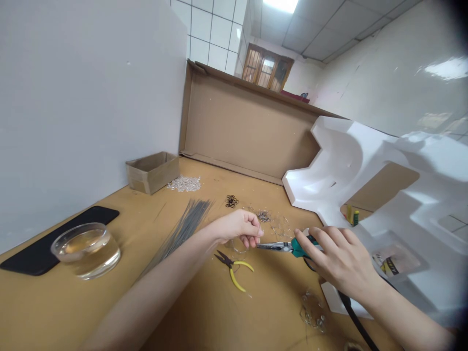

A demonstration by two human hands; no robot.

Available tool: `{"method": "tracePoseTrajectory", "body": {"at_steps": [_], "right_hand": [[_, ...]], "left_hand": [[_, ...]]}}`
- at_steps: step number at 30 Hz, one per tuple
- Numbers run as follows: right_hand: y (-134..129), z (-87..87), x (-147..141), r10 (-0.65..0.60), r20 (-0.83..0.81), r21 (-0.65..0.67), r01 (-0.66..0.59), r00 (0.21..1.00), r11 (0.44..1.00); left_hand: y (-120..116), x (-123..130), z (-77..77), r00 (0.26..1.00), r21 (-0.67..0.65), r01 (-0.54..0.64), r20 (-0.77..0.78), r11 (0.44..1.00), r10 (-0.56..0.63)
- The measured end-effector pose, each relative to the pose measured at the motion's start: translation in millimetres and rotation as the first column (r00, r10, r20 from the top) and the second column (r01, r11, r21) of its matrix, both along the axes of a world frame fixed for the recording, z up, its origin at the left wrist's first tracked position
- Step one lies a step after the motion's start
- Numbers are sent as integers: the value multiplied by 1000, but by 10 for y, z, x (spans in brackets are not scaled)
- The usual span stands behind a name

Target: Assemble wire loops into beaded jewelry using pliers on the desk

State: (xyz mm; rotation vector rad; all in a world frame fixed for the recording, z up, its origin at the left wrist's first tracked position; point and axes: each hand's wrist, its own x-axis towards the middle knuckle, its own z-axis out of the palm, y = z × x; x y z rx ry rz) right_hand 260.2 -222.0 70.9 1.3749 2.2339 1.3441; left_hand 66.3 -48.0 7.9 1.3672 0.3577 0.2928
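Note:
My left hand [245, 230] is pinched closed above the middle of the table, with a thin wire loop [239, 250] showing just under its fingers. My right hand [334, 256] is wrapped round needle-nose pliers [276, 246] with teal handles. The pliers' jaws point left and their tips come close to the left fingertips; whether they grip the wire is too small to tell. Below the left hand lie yellow-handled cutters [233, 268], their handles spread. Loose wire rings [281, 225] and a small silvery heap [263, 216] lie beyond the hands.
Straight grey wires [183, 226] lie in a bundle beneath my left forearm. Black rings [231, 201], clear beads [185, 183] and a small cardboard box [152, 173] are farther back. A bowl of liquid [89, 253] stands left; white foam packing [343, 161] rises right. More wire pieces [312, 312] lie near.

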Motion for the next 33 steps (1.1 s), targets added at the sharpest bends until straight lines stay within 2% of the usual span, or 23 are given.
{"method": "tracePoseTrajectory", "body": {"at_steps": [7, 21, 25, 28, 30, 33], "right_hand": [[12, 36, -18, 8, 11, 0, -8, 1000, 1000], [14, -9, -13, 40, 14, -16, -40, 999, 999], [23, -40, 2, 34, -15, -22, -34, 999, 999], [30, -55, -3, 19, -86, -29, -22, 996, 999], [30, -61, -13, 2, -193, -47, -11, 981, 999], [15, -79, -30, -65, -442, -114, 15, 895, 993]], "left_hand": [[12, -13, 4, 1000, -5, 13, 14, 1000, -13], [-3, -4, -6, 1000, 14, 9, -13, 1000, -9], [-37, 11, 28, 999, 38, -31, -13, 999, 31], [-54, 13, 52, 998, 61, -69, -6, 996, 69], [-45, -2, 62, 997, 62, -74, 14, 995, 73], [2, -41, 57, 995, 27, -20, 98, 999, 18]]}}
